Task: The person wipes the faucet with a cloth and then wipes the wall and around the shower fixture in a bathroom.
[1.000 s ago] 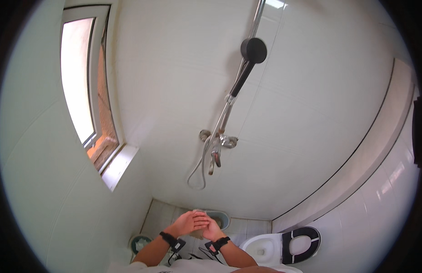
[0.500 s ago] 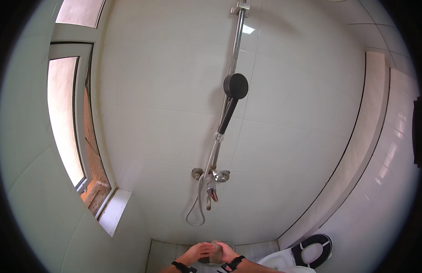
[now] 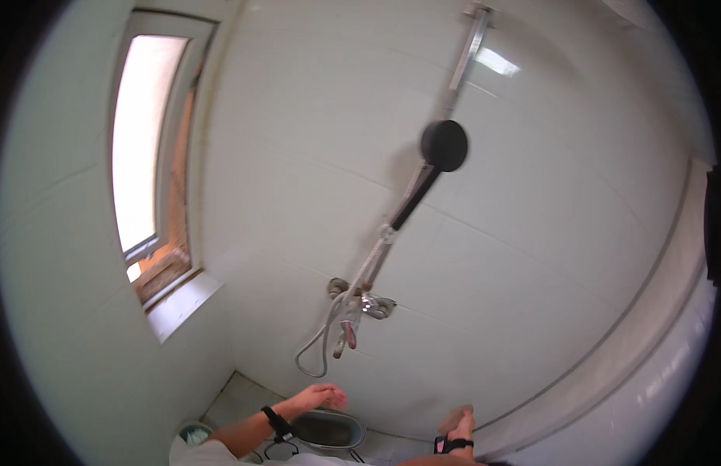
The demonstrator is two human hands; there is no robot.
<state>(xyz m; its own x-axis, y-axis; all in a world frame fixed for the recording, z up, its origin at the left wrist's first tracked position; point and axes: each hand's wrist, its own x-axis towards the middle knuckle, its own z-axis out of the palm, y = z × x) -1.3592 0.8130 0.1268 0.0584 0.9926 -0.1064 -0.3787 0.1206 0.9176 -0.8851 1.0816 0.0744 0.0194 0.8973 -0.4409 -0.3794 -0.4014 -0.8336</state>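
My left hand (image 3: 322, 397) is over the back of a grey oval basin (image 3: 363, 439) on the floor, its fingers loosely extended with nothing visible in them. Out to the right, close to the wall, my right hand (image 3: 463, 428) is closed on a flat grey-brown piece (image 3: 453, 418). Motion blurs that piece, so its kind is not clear. The inside of the basin looks dark. Black straps circle both wrists.
A small bucket (image 3: 191, 428) with pale green cloth in it stands at the lower left. Ahead, a shower mixer (image 3: 363, 301), looped metal hose (image 3: 323, 342) and black hand shower (image 3: 444, 146) are on the tiled wall. An open window (image 3: 147, 140) is at left.
My hands have parted: the right carried the grey-brown piece away to the right, while the left moved left and up, free of it. My view has tilted and turned; the toilet left view.
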